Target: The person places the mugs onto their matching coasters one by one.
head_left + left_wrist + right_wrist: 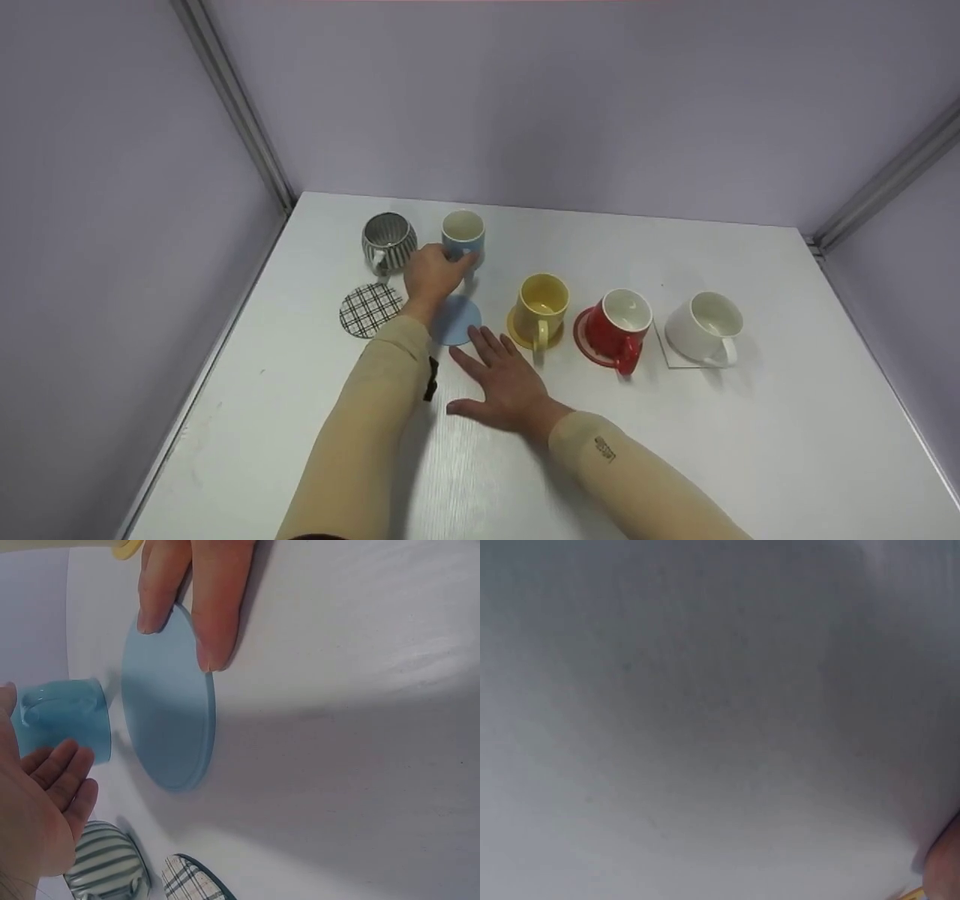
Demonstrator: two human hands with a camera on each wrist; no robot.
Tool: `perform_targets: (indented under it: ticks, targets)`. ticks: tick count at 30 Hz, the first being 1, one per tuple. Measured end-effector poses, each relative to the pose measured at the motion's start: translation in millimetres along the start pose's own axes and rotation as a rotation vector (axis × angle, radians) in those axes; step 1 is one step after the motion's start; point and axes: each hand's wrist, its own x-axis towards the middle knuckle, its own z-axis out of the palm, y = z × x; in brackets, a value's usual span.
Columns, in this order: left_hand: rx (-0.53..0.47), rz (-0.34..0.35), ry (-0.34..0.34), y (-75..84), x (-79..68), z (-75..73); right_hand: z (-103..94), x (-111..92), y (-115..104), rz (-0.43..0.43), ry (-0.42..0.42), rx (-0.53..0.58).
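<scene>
Since left hand [433, 276] is hovering at blue mug [466, 246] near surface [757, 450] far edge, thumb and fingers apart, step's looking pre-grasp, next likely calling for gripping; right hand [506, 386], splayed, is touching blue coaster [459, 319].

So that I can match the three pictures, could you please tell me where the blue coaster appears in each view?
Head: the blue coaster is slightly left of centre, below mid-height.
Left wrist: a tall oval left of centre.
Right wrist: not in it.
Landmark shared by head and left wrist only: the checked coaster, left of it in the head view, below it at the left wrist view's bottom edge.
</scene>
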Motion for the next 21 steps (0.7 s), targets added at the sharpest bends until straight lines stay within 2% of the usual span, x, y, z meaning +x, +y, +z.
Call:
perform_targets:
  ticks: [12, 17, 21]
  targets:
    - [0.008, -0.006, -0.004, 1.8, 2.0, 5.7, -1.8, -4.0, 1.1, -0.022, 0.043, 0.001]
    - [-0.008, 0.002, -0.002, 0.4, -0.2, 1.7, 0.2, -3.9, -0.4, -0.052, 0.084, 0.0]
    - [-0.048, -0.023, -0.015, -4.1, -3.2, -4.8, 3.6, -1.5, -1.5, -0.055, 0.072, -0.003]
